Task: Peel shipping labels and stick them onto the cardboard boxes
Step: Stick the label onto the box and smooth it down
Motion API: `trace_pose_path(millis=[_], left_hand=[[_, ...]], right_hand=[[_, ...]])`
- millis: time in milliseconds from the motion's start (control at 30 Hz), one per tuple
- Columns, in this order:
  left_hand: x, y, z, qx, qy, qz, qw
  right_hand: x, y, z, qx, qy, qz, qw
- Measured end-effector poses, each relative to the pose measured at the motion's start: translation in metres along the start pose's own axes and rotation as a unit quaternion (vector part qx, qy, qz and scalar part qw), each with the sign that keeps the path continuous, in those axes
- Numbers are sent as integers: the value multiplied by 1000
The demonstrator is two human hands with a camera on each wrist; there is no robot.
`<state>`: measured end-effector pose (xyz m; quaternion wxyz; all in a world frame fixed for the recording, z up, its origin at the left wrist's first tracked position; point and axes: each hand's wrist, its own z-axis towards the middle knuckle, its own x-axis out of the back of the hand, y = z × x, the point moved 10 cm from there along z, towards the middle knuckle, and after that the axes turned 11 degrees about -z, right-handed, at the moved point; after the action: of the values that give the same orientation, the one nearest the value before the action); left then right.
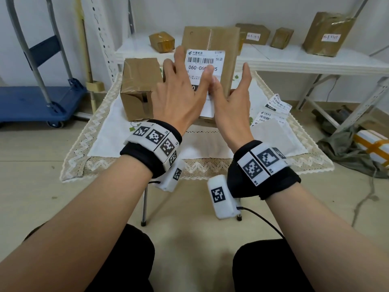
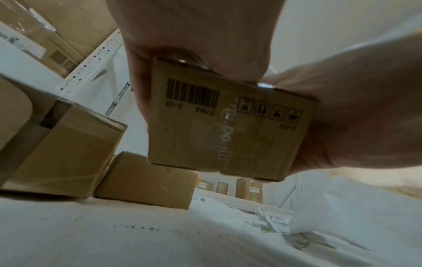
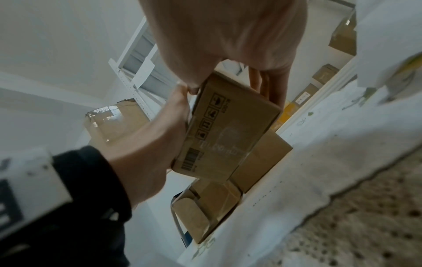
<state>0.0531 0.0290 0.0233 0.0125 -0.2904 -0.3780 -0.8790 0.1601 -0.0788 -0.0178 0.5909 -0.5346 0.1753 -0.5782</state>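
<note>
Above the worktop (image 1: 210, 148), at frame centre, we held the cardboard box (image 1: 195, 36) tilted up, our right hand (image 1: 231, 106) clasping its right edge. Our left hand (image 1: 176, 98), fingers flat, pressed the shipping label (image 1: 200, 67); smoothing outward should prevent bubbles, we judged.

Head view: bright, even, diffuse light; shadows soft; centre sharp, straight lines bow toward the edges. Glare on the taped box (image 1: 327, 32) on the shelf (image 1: 294, 60). Both wrist views: dimmer, smeared by blur. Held box (image 2: 228, 126) underside in shade; left hand (image 2: 194, 27) near the lens out of focus.
</note>
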Motion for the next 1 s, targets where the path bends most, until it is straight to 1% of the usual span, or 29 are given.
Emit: trace_pose_path(millis=[133, 267, 467, 533, 633, 700, 800, 867, 933, 1000], left_hand=[[-1, -1, 2, -7, 9, -3, 1000], [4, 1, 6, -35, 20, -23, 999], [1, 1, 8, -80, -9, -80, 994], [3, 2, 9, -85, -8, -92, 992], [9, -3, 11, -52, 6, -114, 992], [7, -2, 8, -23, 3, -107, 994], [0, 5, 1, -12, -8, -42, 999], [-1, 2, -1, -2, 0, -16, 1000], [-2, -3, 1, 9, 7, -16, 1000], [-3, -7, 4, 4, 10, -31, 999]], right_hand=[[4, 3, -1, -10, 8, 0, 1000], [13, 5, 1, -15, 11, 6, 1000], [26, 9, 2, -15, 7, 1, 1000], [32, 12, 4, -22, 7, 9, 1000], [29, 18, 6, -48, 0, 17, 999], [24, 13, 3, -40, 6, -1, 999], [16, 1, -1, -12, 7, -23, 1000], [12, -3, -1, -2, 5, -23, 1000], [12, -5, -1, 1, 7, -23, 1000], [12, -5, -1, -1, 6, -27, 1000]])
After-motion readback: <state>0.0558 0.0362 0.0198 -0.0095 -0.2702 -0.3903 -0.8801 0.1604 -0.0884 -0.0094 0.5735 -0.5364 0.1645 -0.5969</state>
